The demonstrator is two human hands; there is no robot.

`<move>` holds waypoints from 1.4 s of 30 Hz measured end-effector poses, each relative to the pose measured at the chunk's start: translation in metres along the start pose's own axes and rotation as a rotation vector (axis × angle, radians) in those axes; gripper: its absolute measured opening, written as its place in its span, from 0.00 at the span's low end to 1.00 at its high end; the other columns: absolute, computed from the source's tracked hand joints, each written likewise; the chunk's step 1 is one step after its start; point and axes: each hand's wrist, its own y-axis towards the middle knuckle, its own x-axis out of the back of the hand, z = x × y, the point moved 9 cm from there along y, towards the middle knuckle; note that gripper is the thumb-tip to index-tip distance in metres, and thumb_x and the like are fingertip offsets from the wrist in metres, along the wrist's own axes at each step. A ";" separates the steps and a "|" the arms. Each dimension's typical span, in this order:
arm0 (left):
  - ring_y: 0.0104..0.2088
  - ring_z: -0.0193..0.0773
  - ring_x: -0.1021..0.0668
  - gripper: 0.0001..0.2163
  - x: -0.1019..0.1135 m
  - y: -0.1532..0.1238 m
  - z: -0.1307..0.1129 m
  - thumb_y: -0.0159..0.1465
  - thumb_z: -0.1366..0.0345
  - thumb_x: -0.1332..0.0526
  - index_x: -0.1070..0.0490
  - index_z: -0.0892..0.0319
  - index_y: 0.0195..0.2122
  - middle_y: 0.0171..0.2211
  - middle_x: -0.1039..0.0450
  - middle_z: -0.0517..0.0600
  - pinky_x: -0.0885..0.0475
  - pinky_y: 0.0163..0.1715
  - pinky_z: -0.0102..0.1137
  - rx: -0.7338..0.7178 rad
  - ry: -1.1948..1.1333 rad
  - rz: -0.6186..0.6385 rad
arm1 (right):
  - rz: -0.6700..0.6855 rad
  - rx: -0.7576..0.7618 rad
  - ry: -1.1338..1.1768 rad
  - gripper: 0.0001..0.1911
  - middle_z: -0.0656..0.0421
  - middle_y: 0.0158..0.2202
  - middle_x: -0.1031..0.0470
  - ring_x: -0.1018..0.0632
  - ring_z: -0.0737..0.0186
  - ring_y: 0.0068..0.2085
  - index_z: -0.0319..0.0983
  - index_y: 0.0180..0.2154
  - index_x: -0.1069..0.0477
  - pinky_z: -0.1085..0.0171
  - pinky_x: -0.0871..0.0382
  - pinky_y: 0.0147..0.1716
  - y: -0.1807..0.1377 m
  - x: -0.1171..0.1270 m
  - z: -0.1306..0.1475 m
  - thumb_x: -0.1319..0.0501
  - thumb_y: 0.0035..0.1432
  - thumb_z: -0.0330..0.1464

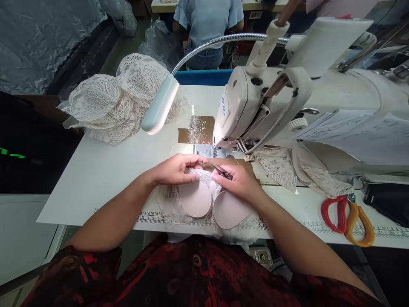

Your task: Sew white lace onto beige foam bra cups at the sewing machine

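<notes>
A white lace bra (195,199) with two smooth molded cups lies at the front edge of the sewing table, its cups facing up. My left hand (179,169) is closed on the lace at its upper edge, thumb on top. Dark thread snips (223,171) stick out between the fingers of my right hand (238,181), pointing left toward the other hand. The right thumb also presses on the lace by the right cup. Just beyond both hands is the needle area (216,151) of a white sewing machine (243,98).
Lace pieces (105,100) are piled at the back left. A lamp (161,104) on a bent neck hangs over the table. Red and orange handled scissors (348,217) lie right, near more lace (277,166). A printed ruler (150,216) runs along the front edge. Another person (207,25) sits beyond.
</notes>
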 end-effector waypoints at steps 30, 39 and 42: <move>0.26 0.29 0.30 0.10 -0.018 0.011 0.018 0.57 0.61 0.34 0.26 0.64 0.31 0.26 0.29 0.46 0.36 0.27 0.25 0.164 -0.132 -0.016 | -0.094 0.056 0.121 0.16 0.57 0.35 0.26 0.28 0.64 0.32 0.40 0.44 0.29 0.63 0.35 0.32 -0.005 0.013 -0.003 0.47 0.62 0.42; 0.28 0.30 0.27 0.10 -0.020 0.008 0.020 0.57 0.61 0.33 0.22 0.63 0.35 0.28 0.25 0.48 0.31 0.31 0.26 0.217 -0.246 -0.003 | 0.049 0.042 0.154 0.17 0.57 0.37 0.25 0.26 0.63 0.36 0.41 0.45 0.26 0.64 0.34 0.35 -0.010 0.019 -0.005 0.41 0.59 0.43; 0.27 0.30 0.28 0.10 -0.018 0.009 0.022 0.56 0.61 0.33 0.21 0.63 0.34 0.28 0.25 0.49 0.32 0.29 0.26 0.200 -0.237 -0.024 | 0.107 0.033 0.151 0.16 0.60 0.28 0.28 0.29 0.67 0.28 0.39 0.42 0.26 0.66 0.36 0.28 -0.009 0.012 -0.002 0.41 0.58 0.42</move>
